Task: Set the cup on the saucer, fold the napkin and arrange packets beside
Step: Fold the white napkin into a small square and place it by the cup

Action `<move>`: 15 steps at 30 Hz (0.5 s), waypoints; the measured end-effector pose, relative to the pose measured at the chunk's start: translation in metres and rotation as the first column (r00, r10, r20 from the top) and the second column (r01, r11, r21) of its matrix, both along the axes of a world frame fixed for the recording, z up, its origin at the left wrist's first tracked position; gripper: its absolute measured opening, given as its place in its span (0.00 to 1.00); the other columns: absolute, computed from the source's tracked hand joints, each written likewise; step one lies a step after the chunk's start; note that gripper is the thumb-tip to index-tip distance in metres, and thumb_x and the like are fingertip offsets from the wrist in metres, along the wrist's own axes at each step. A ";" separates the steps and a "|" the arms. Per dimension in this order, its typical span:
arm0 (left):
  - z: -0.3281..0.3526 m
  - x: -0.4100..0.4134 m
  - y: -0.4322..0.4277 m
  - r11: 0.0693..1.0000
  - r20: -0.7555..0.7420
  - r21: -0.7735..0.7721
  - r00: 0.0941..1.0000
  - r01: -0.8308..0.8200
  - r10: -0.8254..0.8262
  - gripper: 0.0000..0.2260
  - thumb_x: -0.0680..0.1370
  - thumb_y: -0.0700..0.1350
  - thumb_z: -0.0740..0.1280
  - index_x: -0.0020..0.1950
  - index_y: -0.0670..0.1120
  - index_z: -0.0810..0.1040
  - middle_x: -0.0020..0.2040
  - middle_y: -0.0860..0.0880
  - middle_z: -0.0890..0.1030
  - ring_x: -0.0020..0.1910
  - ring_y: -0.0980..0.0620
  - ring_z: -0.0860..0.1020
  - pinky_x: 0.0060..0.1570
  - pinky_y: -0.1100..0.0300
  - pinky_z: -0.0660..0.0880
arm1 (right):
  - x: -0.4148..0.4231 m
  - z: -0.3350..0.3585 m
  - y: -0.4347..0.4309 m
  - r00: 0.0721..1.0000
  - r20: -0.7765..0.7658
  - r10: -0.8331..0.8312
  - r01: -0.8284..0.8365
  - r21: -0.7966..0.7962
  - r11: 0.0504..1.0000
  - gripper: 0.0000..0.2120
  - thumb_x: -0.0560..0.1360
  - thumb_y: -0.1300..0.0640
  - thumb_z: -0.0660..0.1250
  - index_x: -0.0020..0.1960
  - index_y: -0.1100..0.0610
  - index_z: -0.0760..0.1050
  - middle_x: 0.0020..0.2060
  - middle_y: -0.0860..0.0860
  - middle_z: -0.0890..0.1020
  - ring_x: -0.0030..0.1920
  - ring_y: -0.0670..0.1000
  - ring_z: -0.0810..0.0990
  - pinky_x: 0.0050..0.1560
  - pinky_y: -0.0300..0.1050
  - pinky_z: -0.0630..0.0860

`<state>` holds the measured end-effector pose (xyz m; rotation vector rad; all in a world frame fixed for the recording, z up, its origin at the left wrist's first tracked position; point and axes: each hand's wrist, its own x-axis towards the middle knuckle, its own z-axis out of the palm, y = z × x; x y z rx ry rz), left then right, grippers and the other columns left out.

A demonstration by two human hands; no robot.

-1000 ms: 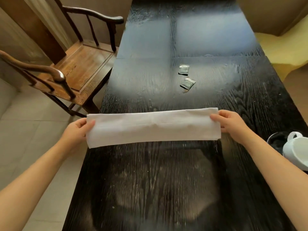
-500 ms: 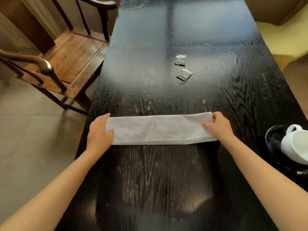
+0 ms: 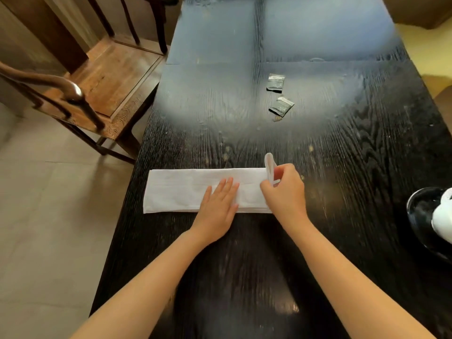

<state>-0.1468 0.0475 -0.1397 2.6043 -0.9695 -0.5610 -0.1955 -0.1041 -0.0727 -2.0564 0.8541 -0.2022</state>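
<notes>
**Napkin mid-fold, packets untouched**

Dark wood table (image 3: 367,167), chair (image 3: 102,94) off its left edge. Napkin (image 3: 186,189) lies near the front edge as a long flat strip. Left hand (image 3: 217,206) rests on its middle, fingers spread flat and released — pinning, not gripping. Right hand (image 3: 285,192) has pinched the strip's right end between thumb and fingers and lifted it upright, looks ready to fold over toward the left.

Progress: cup (image 3: 444,221) sits at the far right frame edge, on or against the dark saucer (image 3: 418,211) — cropped, so probably seated but can't confirm. Napkin is partly folded, this crosswise fold not yet laid down. Two packets (image 3: 276,82) (image 3: 281,106) lie loose mid-table, well apart from cup and napkin; arranging them is all still to do.
</notes>
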 end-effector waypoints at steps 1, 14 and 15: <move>0.001 0.003 0.003 0.999 -0.003 -0.036 1.000 -0.022 0.022 0.23 0.82 0.47 0.49 0.76 0.47 0.49 0.78 0.49 0.47 0.77 0.52 0.42 0.73 0.55 0.38 | 0.005 -0.003 0.009 1.000 -0.015 0.019 -0.019 -0.010 1.000 0.10 0.70 0.62 0.65 0.50 0.60 0.68 0.46 0.52 0.72 0.43 0.51 0.72 0.40 0.43 0.66; -0.013 0.006 0.019 0.997 0.128 0.070 0.991 0.025 -0.034 0.31 0.73 0.57 0.33 0.76 0.50 0.42 0.77 0.53 0.41 0.74 0.56 0.37 0.72 0.54 0.35 | 0.026 -0.035 0.038 0.978 -0.099 0.183 -0.199 -0.179 0.964 0.12 0.78 0.53 0.59 0.53 0.62 0.72 0.50 0.57 0.76 0.48 0.55 0.76 0.46 0.46 0.72; -0.012 0.007 0.019 0.997 0.130 0.071 0.991 0.030 -0.039 0.31 0.73 0.57 0.33 0.76 0.50 0.43 0.77 0.53 0.42 0.74 0.56 0.36 0.72 0.55 0.34 | 0.023 -0.036 0.033 0.973 -0.057 0.223 -0.230 -0.258 0.938 0.11 0.78 0.55 0.59 0.53 0.62 0.73 0.50 0.57 0.78 0.49 0.56 0.76 0.48 0.47 0.73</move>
